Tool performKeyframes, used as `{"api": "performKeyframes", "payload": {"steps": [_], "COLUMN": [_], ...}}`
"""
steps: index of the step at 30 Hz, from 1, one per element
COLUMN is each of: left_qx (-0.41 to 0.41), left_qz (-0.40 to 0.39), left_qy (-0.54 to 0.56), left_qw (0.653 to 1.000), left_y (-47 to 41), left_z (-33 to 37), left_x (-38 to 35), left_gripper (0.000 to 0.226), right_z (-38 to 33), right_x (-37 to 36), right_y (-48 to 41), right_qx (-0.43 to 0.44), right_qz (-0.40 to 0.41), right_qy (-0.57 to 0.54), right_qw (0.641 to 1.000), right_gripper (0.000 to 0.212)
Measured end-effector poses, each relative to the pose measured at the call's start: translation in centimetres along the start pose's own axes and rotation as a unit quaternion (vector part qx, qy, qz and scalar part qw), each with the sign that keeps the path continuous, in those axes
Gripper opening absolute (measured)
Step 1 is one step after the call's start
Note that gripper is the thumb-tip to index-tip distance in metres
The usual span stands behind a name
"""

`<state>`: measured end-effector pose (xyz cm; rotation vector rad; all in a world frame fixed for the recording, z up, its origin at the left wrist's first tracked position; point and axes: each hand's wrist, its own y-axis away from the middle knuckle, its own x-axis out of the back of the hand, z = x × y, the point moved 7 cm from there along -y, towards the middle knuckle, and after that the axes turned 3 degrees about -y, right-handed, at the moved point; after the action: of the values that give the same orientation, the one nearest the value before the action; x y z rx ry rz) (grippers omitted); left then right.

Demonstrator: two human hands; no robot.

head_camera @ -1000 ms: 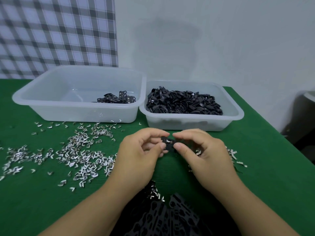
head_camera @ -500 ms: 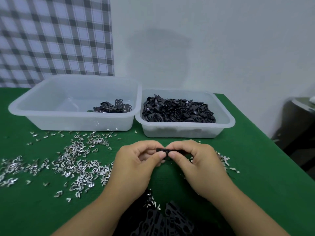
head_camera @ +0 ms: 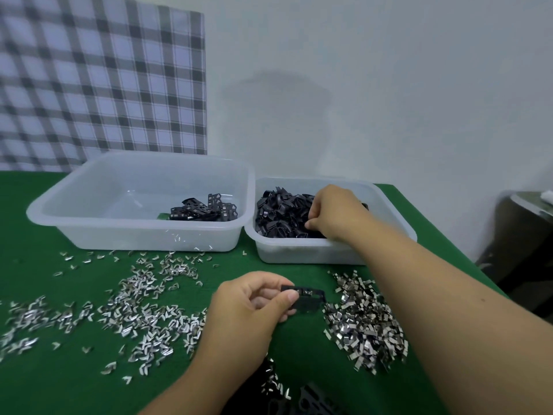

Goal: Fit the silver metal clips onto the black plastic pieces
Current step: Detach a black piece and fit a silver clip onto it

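Note:
My left hand (head_camera: 254,307) pinches a flat black plastic piece (head_camera: 308,298) above the green table; small silver clips show on its top edge. My right hand (head_camera: 335,214) reaches into the right tub (head_camera: 395,232), its fingers curled down among the heap of small black plastic pieces (head_camera: 281,214); whether it holds one is hidden. A dense pile of silver metal clips (head_camera: 362,322) lies right of the held piece. More silver clips (head_camera: 143,298) are scattered across the cloth to the left.
The larger left tub (head_camera: 89,223) holds a few black pieces with clips (head_camera: 206,208) in its near right corner. More black pieces (head_camera: 311,399) lie at the near table edge. A checked cloth hangs behind; the table's right edge drops off beside my right forearm.
Both hands held the black piece together before. My right hand has let go and reached forward into the right tub; my left hand keeps the piece. The view has tilted up.

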<state>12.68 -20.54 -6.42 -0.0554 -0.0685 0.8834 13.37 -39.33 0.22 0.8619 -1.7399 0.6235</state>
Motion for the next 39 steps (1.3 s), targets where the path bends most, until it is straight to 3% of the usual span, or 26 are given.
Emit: {"api": "performKeyframes", "payload": {"steps": [8,11,14,18,20,24,28,31,39], "left_qx": [0.004,0.0,-0.007,-0.011,-0.014,-0.014,-0.011,-0.007,-0.018], "left_qz": [0.002,0.006,0.009,0.016,0.022,0.037,0.047,0.05,0.08], "left_qy": [0.005,0.007,0.006,0.009,0.002,-0.012,-0.018,-0.021,-0.04], "left_qw": [1.0,1.0,1.0,1.0,1.0,0.999,0.999,0.999,0.996], "left_y": [-0.1,-0.1,-0.1,-0.2,-0.2,-0.3,-0.3,-0.3,-0.2], "left_z": [-0.2,-0.2,-0.1,-0.1,-0.1,-0.2,-0.4,-0.4,-0.3], "left_x": [0.1,0.1,0.1,0.2,0.4,0.5,0.7,0.8,1.3], "left_gripper": [0.017,0.016,0.015,0.015,0.015,0.014,0.014,0.013,0.012], "right_z": [-0.4,-0.8,-1.6,-2.1,-1.5,1.7,3.5,4.4,4.8], "right_x": [-0.4,0.8,2.2,1.3,0.1,-2.8,-3.3,-3.1,-2.2], "right_y": [-0.8,0.0,2.8,7.7,9.7,12.0,12.8,12.8,12.8], "right_qx": [0.035,0.064,0.101,0.137,0.126,0.021,-0.003,-0.004,0.019], "right_qz": [0.02,0.078,0.154,0.111,0.076,0.06,0.079,0.095,0.124], "right_qy": [0.042,0.01,-0.154,-0.429,-0.477,-0.547,-0.594,-0.577,-0.411], "right_qw": [0.998,0.995,0.971,0.886,0.867,0.835,0.8,0.811,0.903], "right_gripper": [0.015,0.014,0.011,0.034,0.036,0.04,0.023,0.021,0.023]}}
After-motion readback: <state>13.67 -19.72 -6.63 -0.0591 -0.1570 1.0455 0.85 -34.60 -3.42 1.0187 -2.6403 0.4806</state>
